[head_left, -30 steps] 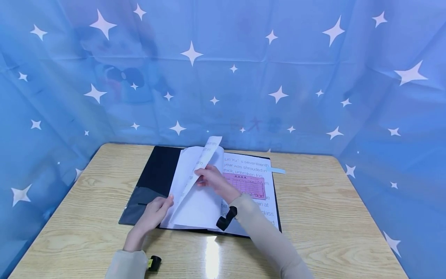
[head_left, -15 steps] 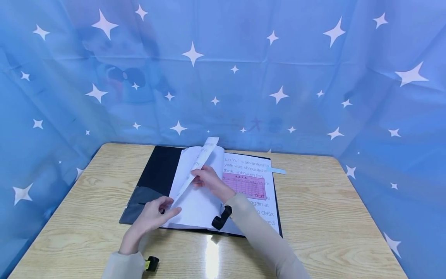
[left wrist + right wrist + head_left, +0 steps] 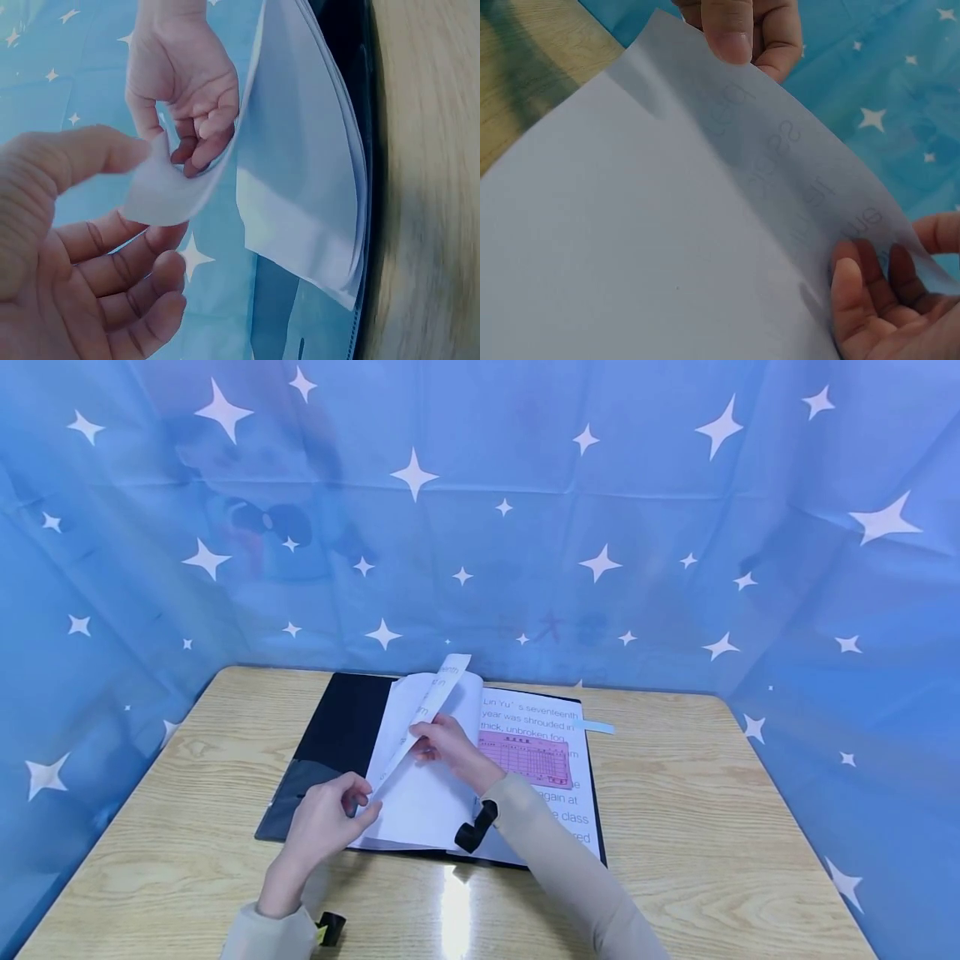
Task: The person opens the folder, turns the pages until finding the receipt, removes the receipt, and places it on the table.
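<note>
A black folder [image 3: 341, 714] lies spread on the table, its white printed pages [image 3: 431, 814] turned partly to the left. My right hand [image 3: 453, 747] pinches the edge of one raised page [image 3: 437, 695], which curls up over the stack. In the right wrist view, mirrored print shows faintly through that page [image 3: 645, 217]. My left hand [image 3: 326, 814] is at the page's near corner, thumb and fingers spread apart around it. The left wrist view shows the left thumb and fingers [image 3: 154, 281] on either side of the curled corner [image 3: 161, 199].
A pink printed slip [image 3: 525, 760] lies on the right-hand page [image 3: 540, 706]. From that page's outer edge sticks a light blue tab [image 3: 597, 727]. The wooden table [image 3: 690, 827] meets a blue curtain with white stars [image 3: 645, 510] at its back and sides.
My left hand has left the folder's lower left pages and loosened around the raised page's near corner. The right hand has shifted slightly left with the page.
</note>
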The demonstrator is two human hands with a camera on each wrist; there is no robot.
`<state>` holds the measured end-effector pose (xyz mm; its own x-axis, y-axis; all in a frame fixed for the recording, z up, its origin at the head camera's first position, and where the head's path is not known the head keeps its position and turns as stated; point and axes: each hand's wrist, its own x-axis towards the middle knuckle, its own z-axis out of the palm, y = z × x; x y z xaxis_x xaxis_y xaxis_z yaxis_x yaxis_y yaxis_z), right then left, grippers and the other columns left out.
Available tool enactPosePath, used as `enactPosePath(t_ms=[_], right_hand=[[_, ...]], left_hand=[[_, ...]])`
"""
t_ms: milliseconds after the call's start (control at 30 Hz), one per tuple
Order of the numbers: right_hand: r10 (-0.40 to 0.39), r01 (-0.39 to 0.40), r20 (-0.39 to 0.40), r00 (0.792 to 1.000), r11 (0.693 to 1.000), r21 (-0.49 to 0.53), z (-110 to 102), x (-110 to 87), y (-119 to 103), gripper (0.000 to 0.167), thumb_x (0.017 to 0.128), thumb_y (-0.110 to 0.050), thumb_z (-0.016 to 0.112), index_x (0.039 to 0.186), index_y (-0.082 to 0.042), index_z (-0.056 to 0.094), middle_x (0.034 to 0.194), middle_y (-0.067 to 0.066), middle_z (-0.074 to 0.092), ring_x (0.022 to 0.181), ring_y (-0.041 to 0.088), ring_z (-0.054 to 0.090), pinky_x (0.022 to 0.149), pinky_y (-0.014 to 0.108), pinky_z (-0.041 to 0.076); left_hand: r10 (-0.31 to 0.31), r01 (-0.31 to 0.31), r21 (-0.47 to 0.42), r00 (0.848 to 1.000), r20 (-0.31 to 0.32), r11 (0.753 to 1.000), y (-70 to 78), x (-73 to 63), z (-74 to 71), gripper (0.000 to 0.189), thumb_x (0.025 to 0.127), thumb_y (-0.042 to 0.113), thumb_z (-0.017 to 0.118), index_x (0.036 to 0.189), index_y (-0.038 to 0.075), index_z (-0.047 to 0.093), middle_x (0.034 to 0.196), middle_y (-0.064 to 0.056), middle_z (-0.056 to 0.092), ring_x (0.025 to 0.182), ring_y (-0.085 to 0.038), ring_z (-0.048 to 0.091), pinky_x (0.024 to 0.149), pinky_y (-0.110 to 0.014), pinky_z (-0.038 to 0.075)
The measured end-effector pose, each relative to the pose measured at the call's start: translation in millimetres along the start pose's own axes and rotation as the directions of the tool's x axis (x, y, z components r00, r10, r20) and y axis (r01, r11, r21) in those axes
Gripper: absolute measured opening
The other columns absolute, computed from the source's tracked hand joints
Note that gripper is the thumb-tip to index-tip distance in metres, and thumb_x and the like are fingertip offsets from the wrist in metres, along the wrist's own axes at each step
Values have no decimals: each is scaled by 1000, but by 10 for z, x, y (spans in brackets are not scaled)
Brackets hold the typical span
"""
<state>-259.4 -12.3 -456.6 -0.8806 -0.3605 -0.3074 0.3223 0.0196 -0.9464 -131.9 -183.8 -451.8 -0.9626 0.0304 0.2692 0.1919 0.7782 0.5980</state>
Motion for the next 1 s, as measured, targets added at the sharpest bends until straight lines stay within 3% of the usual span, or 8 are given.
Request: enactPosePath(t_ms=[200,500,767,1000], right_hand=[[-8,8,4,1000,1000,3,20,-8,-21,32,88,-11,55,118,3,53,92,11,65,69,14,58,58,22,46],[-11,11,20,1000,1000,-1,34,-9,-17,28,89,-13,57,113,1,56,87,7,67,69,14,61,59,23,47],[-19,19,38,999,1000,13,2,-24,-41,16,91,-16,57,100,-3,57,82,3,63,70,13,61,60,23,48],[-40,40,59,997,999,14,-75,-51,-85,31,92,-20,55,112,4,54,87,5,63,75,14,62,70,28,51]], left_hand=[[11,-10,18,999,-35,1000,9,-8,1,14,69,4,72,74,11,61,61,9,54,54,-6,43,47,-23,34],[47,-47,11,995,-90,999,-32,-14,30,17,68,-4,67,70,10,59,60,6,54,55,-7,45,50,-23,38],[12,-12,-3,996,-94,1000,-110,-8,103,19,68,-7,68,68,8,57,59,3,53,55,-8,46,50,-22,38],[-25,23,-25,996,-87,999,-169,-13,152,17,69,-8,67,67,6,57,60,1,54,55,-10,47,51,-24,40]])
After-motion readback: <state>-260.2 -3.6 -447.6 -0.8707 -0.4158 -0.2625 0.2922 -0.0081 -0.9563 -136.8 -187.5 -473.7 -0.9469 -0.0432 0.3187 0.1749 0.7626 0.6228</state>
